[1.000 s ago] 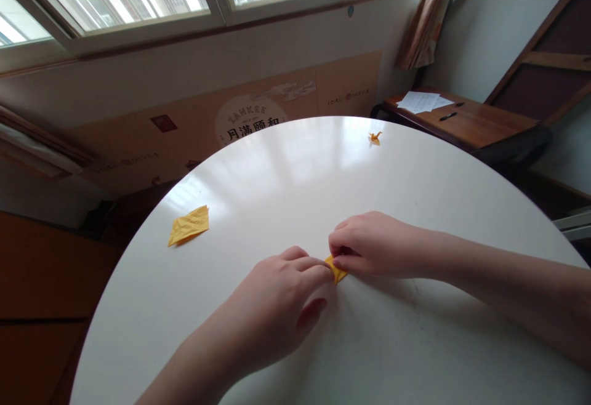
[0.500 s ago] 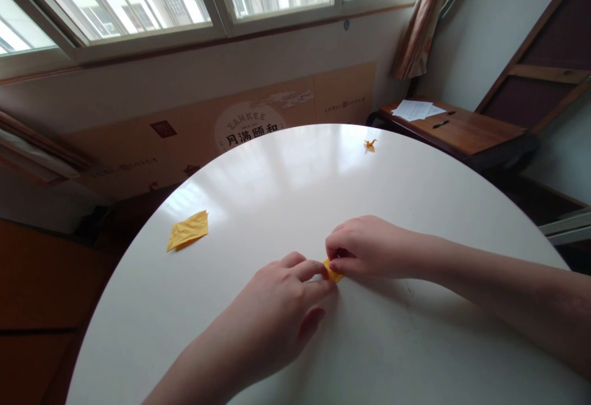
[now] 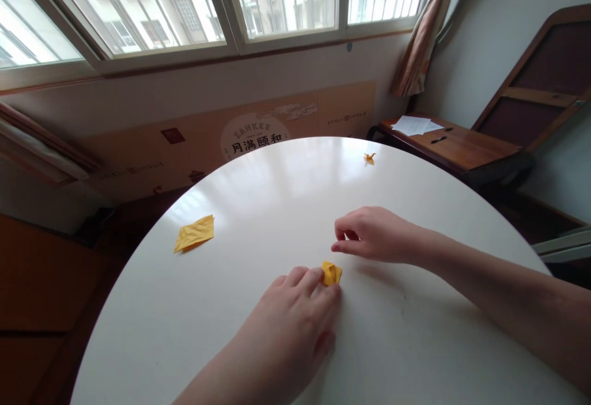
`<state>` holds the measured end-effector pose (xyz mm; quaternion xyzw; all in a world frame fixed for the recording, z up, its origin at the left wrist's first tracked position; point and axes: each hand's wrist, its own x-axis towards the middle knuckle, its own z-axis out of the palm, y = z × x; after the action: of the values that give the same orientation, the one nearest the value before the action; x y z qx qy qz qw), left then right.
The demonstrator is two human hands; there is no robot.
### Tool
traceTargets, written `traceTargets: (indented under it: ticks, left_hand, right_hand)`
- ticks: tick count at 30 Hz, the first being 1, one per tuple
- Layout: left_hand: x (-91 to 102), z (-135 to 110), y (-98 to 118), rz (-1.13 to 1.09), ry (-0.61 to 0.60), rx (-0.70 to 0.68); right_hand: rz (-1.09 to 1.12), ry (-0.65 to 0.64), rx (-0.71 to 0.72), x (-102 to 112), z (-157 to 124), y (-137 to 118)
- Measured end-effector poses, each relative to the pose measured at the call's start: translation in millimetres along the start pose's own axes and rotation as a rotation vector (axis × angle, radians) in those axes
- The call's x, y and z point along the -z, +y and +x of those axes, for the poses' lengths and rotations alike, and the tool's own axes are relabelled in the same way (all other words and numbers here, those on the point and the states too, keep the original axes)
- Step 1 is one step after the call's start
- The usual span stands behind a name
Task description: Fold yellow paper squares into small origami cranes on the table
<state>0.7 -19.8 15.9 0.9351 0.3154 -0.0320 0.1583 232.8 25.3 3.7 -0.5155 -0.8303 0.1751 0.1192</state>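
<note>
A small piece of folded yellow paper [image 3: 332,273] lies on the white round table [image 3: 295,208]. My left hand [image 3: 295,312] rests over its left side, with the fingertips pressing the paper against the tabletop. My right hand [image 3: 367,232] hovers just above and to the right, its fingers curled and the thumb apart from them. Nothing shows between those fingers, and a gap separates them from the paper. The part of the paper under my left fingers is hidden.
A creased yellow paper sheet [image 3: 194,234] lies at the table's left. Near the far edge stands a small folded paper crane [image 3: 369,158]. Beyond the table, a wooden chair [image 3: 484,140] carries white papers [image 3: 415,125] and a dark pen [image 3: 438,140].
My right hand has let go of the folded paper and lifted away up and to the right. The left hand stays on the paper. The camera view has tilted up slightly.
</note>
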Motion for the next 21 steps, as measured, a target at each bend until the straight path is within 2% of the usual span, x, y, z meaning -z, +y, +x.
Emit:
traceTargets:
  ticks: [6,14,21]
  left_hand:
    - [-8.1,3.5,9.3,-0.019,-0.001,0.091]
    - [-4.9,5.6,10.2,-0.021,-0.119,0.097]
    - [-5.6,6.8,12.9,0.073,-0.157,0.091]
  right_hand:
    - [0.066,-0.085,0.083,-5.3,-0.4,-2.2]
    - [0.084,-0.086,0.013,-19.4,4.4,-6.9]
    - [0.066,-0.072,-0.028,-23.0,5.1,-5.5]
